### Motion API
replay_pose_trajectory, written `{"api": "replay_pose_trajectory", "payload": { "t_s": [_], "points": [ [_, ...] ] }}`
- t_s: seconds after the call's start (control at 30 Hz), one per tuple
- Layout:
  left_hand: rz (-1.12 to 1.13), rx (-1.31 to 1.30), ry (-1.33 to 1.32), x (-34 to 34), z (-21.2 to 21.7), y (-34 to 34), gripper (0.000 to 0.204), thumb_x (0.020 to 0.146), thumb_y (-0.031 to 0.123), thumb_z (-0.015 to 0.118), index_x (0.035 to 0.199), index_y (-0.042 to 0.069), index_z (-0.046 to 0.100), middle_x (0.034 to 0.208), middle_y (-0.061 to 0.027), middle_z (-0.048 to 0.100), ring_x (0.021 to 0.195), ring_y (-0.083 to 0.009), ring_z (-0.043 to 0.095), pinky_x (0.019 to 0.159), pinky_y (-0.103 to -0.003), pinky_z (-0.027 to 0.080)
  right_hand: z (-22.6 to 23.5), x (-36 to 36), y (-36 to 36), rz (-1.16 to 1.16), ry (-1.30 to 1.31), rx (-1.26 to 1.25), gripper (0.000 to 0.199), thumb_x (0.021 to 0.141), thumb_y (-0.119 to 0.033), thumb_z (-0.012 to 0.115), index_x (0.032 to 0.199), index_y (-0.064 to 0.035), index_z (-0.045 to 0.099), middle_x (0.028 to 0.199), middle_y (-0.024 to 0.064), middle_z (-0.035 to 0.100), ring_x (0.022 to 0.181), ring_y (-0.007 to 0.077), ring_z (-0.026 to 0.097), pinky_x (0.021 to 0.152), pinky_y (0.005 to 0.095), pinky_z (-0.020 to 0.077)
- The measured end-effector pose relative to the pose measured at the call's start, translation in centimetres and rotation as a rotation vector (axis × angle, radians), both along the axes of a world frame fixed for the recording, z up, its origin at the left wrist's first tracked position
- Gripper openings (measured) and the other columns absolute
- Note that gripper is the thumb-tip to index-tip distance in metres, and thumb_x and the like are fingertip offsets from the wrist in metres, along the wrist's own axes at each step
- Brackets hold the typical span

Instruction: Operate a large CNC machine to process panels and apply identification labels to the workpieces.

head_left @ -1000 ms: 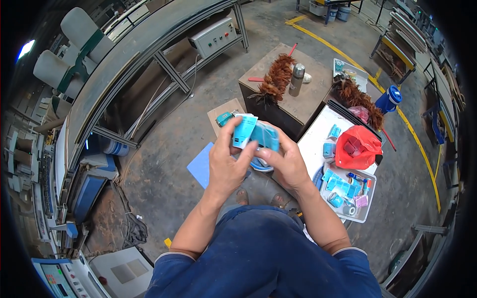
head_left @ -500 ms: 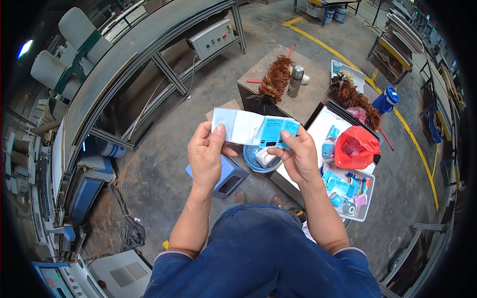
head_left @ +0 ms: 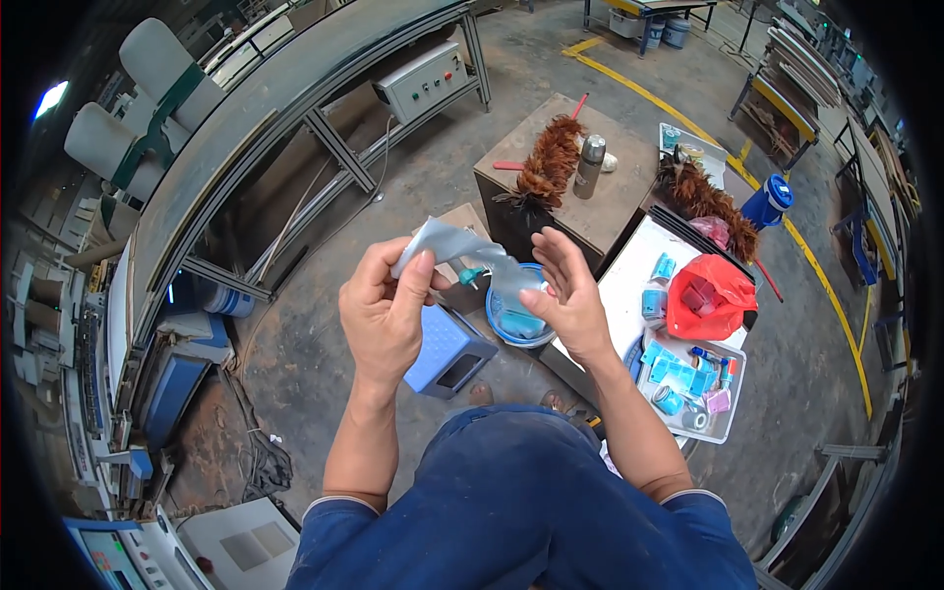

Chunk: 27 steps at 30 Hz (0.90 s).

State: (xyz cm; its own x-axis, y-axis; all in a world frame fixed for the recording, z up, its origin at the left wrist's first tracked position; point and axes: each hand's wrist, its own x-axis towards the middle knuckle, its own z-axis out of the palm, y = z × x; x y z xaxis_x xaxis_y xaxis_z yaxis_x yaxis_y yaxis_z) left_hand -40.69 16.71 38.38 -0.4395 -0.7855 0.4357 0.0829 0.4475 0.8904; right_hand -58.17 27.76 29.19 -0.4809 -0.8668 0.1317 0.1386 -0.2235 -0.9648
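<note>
A limp, silvery-grey strip point(head_left: 457, 241) hangs twisted between my hands. My left hand point(head_left: 388, 300) pinches its left end between thumb and fingers. My right hand point(head_left: 570, 305) has its fingers raised and apart, its thumb beside the strip's right end; whether it touches cannot be made out. A small teal piece with pale tips point(head_left: 474, 276) shows just under the strip, its kind unclear. Below stands a round blue bucket point(head_left: 519, 341) with something light blue in it, partly hidden by the strip and my right hand.
Beside the bucket is a blue plastic stool point(head_left: 447, 356). At right, a white-topped table holds a red plastic bag point(head_left: 710, 300) and a tray point(head_left: 723, 433) of small blue packs. A feather duster point(head_left: 549, 162) and a metal flask point(head_left: 589, 167) stand on a brown box.
The flat white strip with blue printed panels now appears twisted and silvery. My right fingers have opened away from it, and my left hand has shifted slightly left. A teal piece has come into sight.
</note>
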Motion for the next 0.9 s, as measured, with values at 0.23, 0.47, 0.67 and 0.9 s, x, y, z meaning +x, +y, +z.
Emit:
{"api": "replay_pose_trajectory", "payload": {
  "t_s": [0.23, 0.47, 0.67, 0.9],
  "points": [
    [0.143, 0.024, 0.002, -0.2, 3.1, -2.3, 0.023, 0.099, 0.017, 0.067, 0.106, -0.004, 0.067, 0.069, -0.0007, 0.063, 0.051, -0.0043, 0.055, 0.045, -0.019, 0.039, -0.5, -0.1, -1.6, 0.201, 0.257, 0.098, 0.064, 0.088, -0.027, 0.078, 0.139, 0.0023, 0.053, 0.128, 0.0162, 0.063, 0.117, 0.0233, 0.062, 0.100, 0.0354, 0.0474],
    [0.295, 0.003, 0.025, 1.5, 5.0, -7.5, 0.031, 0.095, 0.020, 0.073, 0.110, -0.006, 0.067, 0.068, 0.0010, 0.061, 0.042, -0.0026, 0.045, 0.038, -0.019, 0.029, -0.6, -1.2, -1.5, 0.622, -0.193, 0.229, 0.040, 0.090, -0.012, 0.073, 0.124, 0.0065, 0.062, 0.107, 0.0082, 0.071, 0.096, 0.0122, 0.068, 0.085, 0.0257, 0.0529],
    [0.300, 0.069, 0.124, 3.6, 4.9, -9.1, 0.030, 0.095, 0.021, 0.072, 0.107, -0.006, 0.067, 0.065, 0.0001, 0.061, 0.041, -0.0042, 0.047, 0.037, -0.020, 0.029, -0.3, -3.3, -0.8, 0.670, -0.160, 0.215, 0.049, 0.086, -0.005, 0.075, 0.130, 0.0054, 0.057, 0.109, 0.0106, 0.072, 0.098, 0.0127, 0.069, 0.087, 0.0272, 0.0543],
    [0.308, 0.122, 0.135, 4.8, 4.0, -9.3, 0.030, 0.095, 0.021, 0.072, 0.108, -0.006, 0.066, 0.065, 0.0000, 0.061, 0.040, -0.0045, 0.048, 0.035, -0.020, 0.027, -0.2, -4.6, -0.5, 0.707, -0.333, 0.066, 0.079, 0.076, -0.023, 0.087, 0.140, 0.0024, 0.049, 0.120, 0.0157, 0.069, 0.110, 0.0198, 0.068, 0.097, 0.0299, 0.0522]
  ]
}}
